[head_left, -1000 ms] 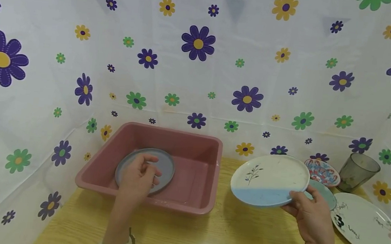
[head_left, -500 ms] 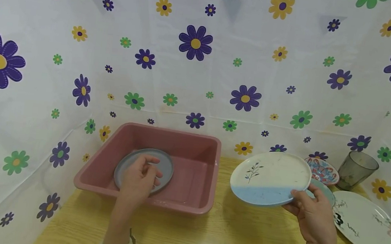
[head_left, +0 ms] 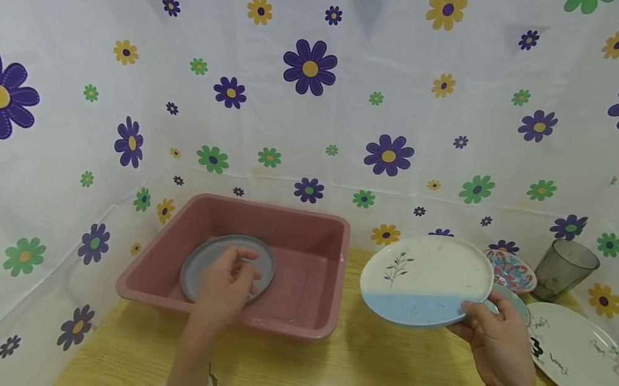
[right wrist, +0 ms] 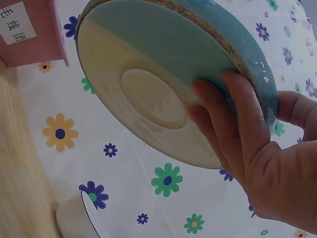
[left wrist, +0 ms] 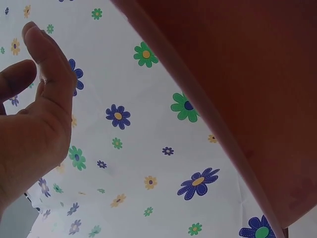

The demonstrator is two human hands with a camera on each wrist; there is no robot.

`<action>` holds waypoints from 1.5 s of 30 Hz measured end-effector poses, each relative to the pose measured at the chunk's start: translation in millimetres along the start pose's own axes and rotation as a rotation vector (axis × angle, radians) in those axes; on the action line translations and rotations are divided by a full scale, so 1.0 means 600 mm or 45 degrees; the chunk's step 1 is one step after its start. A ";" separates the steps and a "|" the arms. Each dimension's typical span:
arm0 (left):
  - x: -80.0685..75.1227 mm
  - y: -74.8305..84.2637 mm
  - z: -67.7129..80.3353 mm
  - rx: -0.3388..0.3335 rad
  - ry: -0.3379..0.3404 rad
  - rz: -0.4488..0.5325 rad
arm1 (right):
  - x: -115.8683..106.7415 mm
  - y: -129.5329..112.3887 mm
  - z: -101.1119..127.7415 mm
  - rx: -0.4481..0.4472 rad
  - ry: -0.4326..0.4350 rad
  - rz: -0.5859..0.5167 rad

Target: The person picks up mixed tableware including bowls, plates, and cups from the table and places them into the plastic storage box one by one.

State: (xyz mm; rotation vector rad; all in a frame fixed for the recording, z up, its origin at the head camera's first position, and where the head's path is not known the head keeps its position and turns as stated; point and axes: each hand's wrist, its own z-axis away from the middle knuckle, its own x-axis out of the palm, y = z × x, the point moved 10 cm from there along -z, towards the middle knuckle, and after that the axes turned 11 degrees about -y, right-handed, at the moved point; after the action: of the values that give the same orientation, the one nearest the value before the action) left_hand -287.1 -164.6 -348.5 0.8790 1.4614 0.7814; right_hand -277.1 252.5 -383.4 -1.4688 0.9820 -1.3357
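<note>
My left hand (head_left: 227,281) hovers inside the pink basin (head_left: 280,207), over a grey plate (head_left: 199,264) that lies flat on the basin's floor. In the left wrist view the fingers of that hand (left wrist: 34,134) are straight and hold nothing, with the basin's wall (left wrist: 247,84) beside them. My right hand (head_left: 496,344) grips the near right rim of a cream and light blue plate (head_left: 427,279) with a small leaf sprig, held tilted above the table to the right of the basin. From the right wrist, the fingers (right wrist: 233,124) curl under the plate's underside (right wrist: 153,94).
At the right of the wooden table (head_left: 354,371) lie a large white plate (head_left: 584,359), a teal dish (head_left: 517,303) and a small patterned dish (head_left: 511,269). A dark tumbler (head_left: 565,270) stands behind them. Flowered cloth closes in the back and both sides.
The right hand has shifted the cream and blue plate slightly left and up. The left hand stays over the grey plate, barely moved.
</note>
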 end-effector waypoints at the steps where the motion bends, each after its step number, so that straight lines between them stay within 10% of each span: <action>1: 0.001 0.001 0.000 0.005 0.000 -0.013 | 0.002 -0.001 0.000 -0.005 -0.005 -0.004; 23: 0.053 0.017 -0.007 0.093 -0.119 -0.102 | 0.033 -0.017 0.006 -0.140 -0.142 -0.130; 45: 0.162 0.029 0.007 0.023 -0.545 0.215 | 0.067 -0.006 0.003 -0.135 -0.256 -0.150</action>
State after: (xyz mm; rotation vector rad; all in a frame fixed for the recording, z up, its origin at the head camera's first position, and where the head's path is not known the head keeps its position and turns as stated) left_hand -282.8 -71.5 -381.1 1.1166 1.0280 0.6529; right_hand -271.0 215.7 -368.6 -1.7283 0.8579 -1.2053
